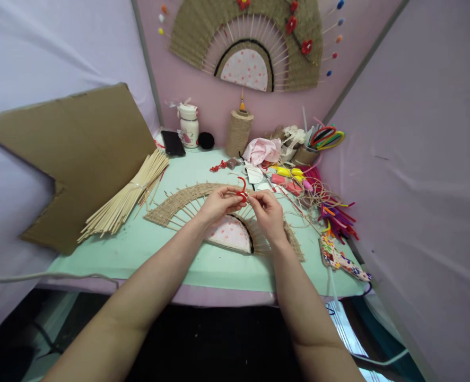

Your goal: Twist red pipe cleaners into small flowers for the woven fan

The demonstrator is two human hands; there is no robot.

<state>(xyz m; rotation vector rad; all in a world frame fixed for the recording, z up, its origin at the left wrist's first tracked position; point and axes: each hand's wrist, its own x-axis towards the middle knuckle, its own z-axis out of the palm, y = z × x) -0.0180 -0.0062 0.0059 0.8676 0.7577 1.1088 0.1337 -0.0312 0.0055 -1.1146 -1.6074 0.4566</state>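
Over the middle of the table, my left hand (pixel 223 203) pinches a bent red pipe cleaner (pixel 242 185), whose free end curls upward. Facing it, my right hand (pixel 267 212) has its fingertips pressed together at the same red piece, close to the left fingertips. Exactly what the right fingers grip is partly hidden. Beneath both hands lies a fan of woven twine and thin sticks (pixel 193 199), with a pink-dotted white half-circle (pixel 231 233) edged in black at its base.
Bundled sticks (pixel 129 196) and cardboard (pixel 76 159) stand left. Behind are a phone (pixel 173 143), bottle (pixel 189 127) and twine spool (pixel 238 132). Coloured pipe cleaners (pixel 338 217), scissors (pixel 326 138) and a patterned glue gun (pixel 340 260) lie right. A finished fan (pixel 302 69) hangs behind.
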